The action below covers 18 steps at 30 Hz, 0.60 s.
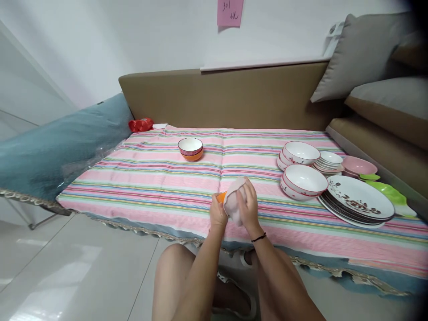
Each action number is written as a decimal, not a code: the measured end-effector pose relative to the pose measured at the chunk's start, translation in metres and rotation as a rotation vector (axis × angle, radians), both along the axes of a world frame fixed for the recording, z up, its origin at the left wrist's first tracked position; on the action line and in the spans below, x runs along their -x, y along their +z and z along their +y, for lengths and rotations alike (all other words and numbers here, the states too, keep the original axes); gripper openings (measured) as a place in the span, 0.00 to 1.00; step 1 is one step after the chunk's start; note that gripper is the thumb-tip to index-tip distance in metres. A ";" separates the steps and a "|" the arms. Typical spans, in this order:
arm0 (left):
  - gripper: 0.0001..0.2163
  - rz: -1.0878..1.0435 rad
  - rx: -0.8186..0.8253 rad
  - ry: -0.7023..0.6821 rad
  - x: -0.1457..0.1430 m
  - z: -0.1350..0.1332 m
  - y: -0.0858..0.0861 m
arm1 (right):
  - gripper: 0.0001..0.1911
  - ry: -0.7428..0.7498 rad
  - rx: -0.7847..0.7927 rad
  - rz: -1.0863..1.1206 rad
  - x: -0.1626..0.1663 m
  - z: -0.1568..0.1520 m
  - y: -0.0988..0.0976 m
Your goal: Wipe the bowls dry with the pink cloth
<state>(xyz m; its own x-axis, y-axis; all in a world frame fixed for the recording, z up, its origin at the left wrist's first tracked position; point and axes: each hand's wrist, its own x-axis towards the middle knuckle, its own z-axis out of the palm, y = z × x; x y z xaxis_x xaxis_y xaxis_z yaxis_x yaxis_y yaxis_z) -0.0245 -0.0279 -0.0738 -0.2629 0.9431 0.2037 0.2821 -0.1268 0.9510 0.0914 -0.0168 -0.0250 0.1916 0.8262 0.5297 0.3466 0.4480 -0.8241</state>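
My left hand [219, 213] is closed on an orange bowl [221, 197], of which only a small part shows beside a pale cloth. With the fingers of my right hand [248, 203] I press the pale pinkish cloth [234, 203] against the bowl; the cloth hides most of it and hangs down between my hands. Both hands are above the front of a striped pink cloth [160, 178]. Beyond them, to the left, stands a small stack of bowls [190, 147], a dark-rimmed one with a white inside on top of an orange one.
To the right stand stacks of white bowls with red rims [304, 178], small white dishes [330, 158], pink bowls [359, 166], patterned plates [361, 198] and a green leaf-shaped dish [388, 194]. A red package [141, 125] lies back left. Cushions [354, 53] rise at the right end.
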 end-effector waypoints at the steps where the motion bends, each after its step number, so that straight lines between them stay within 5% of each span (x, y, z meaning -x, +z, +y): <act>1: 0.23 0.014 -0.010 -0.003 0.000 0.000 0.000 | 0.22 -0.036 0.093 0.134 0.000 0.004 -0.004; 5: 0.25 0.038 -0.072 -0.009 0.000 0.000 -0.002 | 0.25 -0.085 0.306 0.415 -0.002 0.010 -0.015; 10: 0.21 0.046 -0.008 0.021 -0.002 0.000 -0.001 | 0.19 0.077 -0.124 -0.111 -0.005 -0.004 0.000; 13: 0.18 0.079 0.044 0.030 -0.002 0.001 0.000 | 0.16 0.203 -0.238 -0.342 -0.005 -0.009 0.012; 18: 0.17 0.126 -0.038 0.007 -0.001 0.002 -0.003 | 0.14 0.131 -0.089 0.175 -0.004 -0.004 0.013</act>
